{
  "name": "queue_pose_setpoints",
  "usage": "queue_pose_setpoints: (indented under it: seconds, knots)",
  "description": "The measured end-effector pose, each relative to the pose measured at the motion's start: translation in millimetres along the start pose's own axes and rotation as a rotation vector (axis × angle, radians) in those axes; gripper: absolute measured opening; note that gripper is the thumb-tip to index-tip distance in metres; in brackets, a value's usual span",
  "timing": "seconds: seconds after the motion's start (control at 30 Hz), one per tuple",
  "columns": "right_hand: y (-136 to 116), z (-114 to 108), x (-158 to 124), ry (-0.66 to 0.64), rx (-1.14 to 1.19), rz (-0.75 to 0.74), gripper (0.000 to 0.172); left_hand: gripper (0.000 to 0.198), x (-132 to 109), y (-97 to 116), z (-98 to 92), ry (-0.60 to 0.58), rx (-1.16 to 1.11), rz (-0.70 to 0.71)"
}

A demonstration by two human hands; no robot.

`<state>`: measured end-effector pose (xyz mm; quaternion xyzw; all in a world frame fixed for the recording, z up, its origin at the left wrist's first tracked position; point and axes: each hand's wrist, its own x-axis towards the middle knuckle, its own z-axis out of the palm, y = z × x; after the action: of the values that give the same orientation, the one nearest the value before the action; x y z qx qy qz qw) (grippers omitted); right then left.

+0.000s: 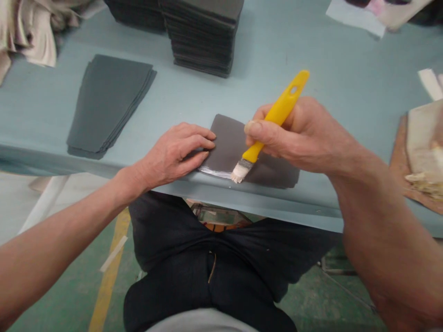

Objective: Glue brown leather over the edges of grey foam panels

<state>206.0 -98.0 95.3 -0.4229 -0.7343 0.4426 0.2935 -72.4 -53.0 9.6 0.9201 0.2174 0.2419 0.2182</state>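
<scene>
A dark grey sheet piece lies flat along the table's near edge. My left hand rests with fingers spread, its fingertips touching the left end of that piece. In my right hand is a brush with a yellow handle, held tilted between thumb and fingers. Its whitish bristles touch the near edge of the grey piece. A white wet-looking strip runs along that edge from the left end to the bristles. My right hand hides part of the piece's far side.
A fanned pile of dark grey pieces lies to the left. Tall stacks of dark pieces stand at the back. Beige cloth-like strips lie far left. On the right is a brown board with a pale container and crusted residue.
</scene>
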Motion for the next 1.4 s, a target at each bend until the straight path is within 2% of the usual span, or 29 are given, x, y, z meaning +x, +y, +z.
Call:
queue_pose_setpoints:
  seconds: [0.17, 0.3, 0.43, 0.6, 0.8, 1.03, 1.4]
  knots:
    - [3, -5, -4, -0.052, -0.025, 0.046, 0.037, 0.021, -2, -2, 0.2, 0.014, 0.037, 0.018]
    - [3, -14, -11, -0.065, -0.047, 0.074, 0.041, 0.021, -2, -1, -0.4, 0.007, 0.042, 0.004]
    - [1, -14, -13, -0.028, -0.037, 0.069, 0.043, 0.023, -2, -1, -1.8, 0.005, 0.044, 0.009]
    - [7, -23, -20, -0.064, -0.152, 0.089, 0.043, 0.025, -3, -3, -2.2, -0.001, 0.050, 0.007]
    - [3, -30, -29, -0.054, -0.183, 0.107, 0.053, 0.026, -3, -4, -3.1, -0.012, 0.070, 0.024]
    - [10, -42, -42, -0.084, -0.213, 0.097, 0.048, 0.030, -3, -5, -4.1, -0.017, 0.056, 0.006]
    - [11, -50, -60, -0.029, -0.259, 0.115, 0.043, 0.026, -2, -5, -4.8, 0.016, 0.029, -0.024]
